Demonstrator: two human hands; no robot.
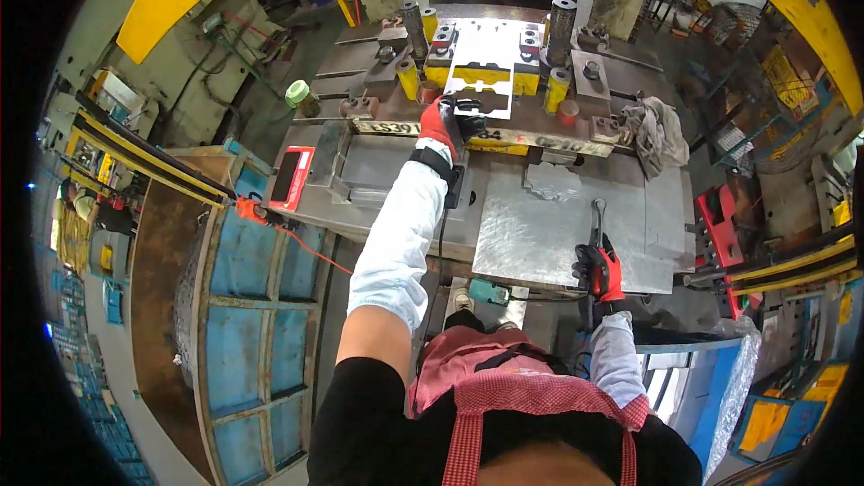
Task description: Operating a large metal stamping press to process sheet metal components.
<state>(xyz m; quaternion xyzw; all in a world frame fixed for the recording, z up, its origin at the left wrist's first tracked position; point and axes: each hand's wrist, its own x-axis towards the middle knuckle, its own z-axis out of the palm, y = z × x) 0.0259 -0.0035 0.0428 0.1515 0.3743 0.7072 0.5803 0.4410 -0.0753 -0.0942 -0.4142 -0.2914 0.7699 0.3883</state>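
My left hand [456,124], in a red and black glove, reaches forward to the press die. Its fingers are closed at the near left corner of a bright metal sheet [486,54] with cut-outs, which lies between the die's posts. My right hand [601,272], gloved alike, is closed round the handle of a metal wrench-like tool [598,212] with a rounded far end. The tool points forward over a flat grey metal plate [531,234] on the table. A thin, jagged-edged metal piece [553,181] lies on that plate.
Dark ribbed posts [562,31] and yellow cylinders [557,88] stand around the die. A grey rag [661,133] hangs at its right. A red-framed dark panel [291,177] lies left. A blue-panelled bin [241,324] stands lower left; yellow guard bars [153,162] flank the table.
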